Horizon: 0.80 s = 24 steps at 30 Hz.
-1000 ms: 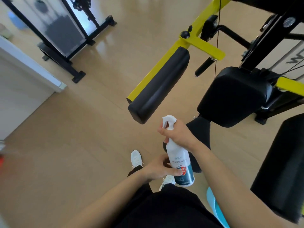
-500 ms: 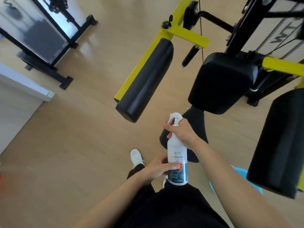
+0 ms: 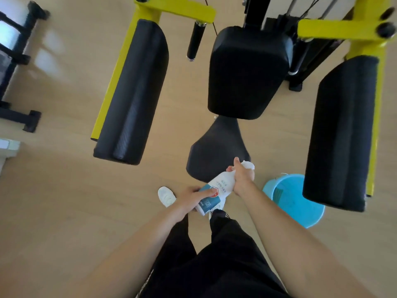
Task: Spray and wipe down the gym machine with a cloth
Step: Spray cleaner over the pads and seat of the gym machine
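Pale wood floor beneath black pads; left grip and right grip clasp spray bottle.

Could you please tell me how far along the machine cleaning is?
Nothing looks done yet: the seat and back pad show no visible wetness. In hand: left hand holds the base of the spray bottle, right hand grips its neck. Left: spraying and wiping; neither hand holds a cloth.

White spray bottle with blue label, black pads on yellow frame, light-blue bucket, tan floor.
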Each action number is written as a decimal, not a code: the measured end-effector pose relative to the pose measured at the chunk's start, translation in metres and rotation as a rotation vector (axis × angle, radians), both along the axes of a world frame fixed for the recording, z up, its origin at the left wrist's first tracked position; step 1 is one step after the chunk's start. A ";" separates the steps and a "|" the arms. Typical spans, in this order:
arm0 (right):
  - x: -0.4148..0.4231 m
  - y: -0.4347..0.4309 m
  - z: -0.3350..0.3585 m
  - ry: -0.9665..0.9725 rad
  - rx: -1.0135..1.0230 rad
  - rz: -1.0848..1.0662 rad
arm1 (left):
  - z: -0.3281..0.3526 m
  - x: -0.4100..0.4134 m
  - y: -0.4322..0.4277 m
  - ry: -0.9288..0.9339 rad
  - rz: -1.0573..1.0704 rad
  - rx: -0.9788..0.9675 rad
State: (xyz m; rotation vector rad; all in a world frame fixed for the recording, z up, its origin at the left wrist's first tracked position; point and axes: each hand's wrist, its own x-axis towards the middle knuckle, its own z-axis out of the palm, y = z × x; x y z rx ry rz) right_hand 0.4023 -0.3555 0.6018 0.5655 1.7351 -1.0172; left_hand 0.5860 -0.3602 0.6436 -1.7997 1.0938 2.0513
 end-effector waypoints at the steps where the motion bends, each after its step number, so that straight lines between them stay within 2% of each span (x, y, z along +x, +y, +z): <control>1: -0.002 0.000 -0.003 0.001 -0.008 -0.027 | -0.003 -0.002 -0.002 0.000 -0.003 0.000; 6: -0.010 0.001 -0.011 -0.006 -0.073 0.030 | -0.011 -0.004 -0.008 0.000 0.028 0.014; 15: 0.025 0.012 -0.029 0.002 0.060 0.084 | -0.022 0.032 0.006 -0.027 -0.013 0.105; 19: 0.042 0.024 -0.034 -0.076 0.053 0.160 | -0.028 0.053 0.009 -0.060 -0.022 0.170; 24: 0.062 0.035 -0.044 -0.085 0.122 0.182 | -0.033 0.071 0.008 -0.051 -0.185 0.191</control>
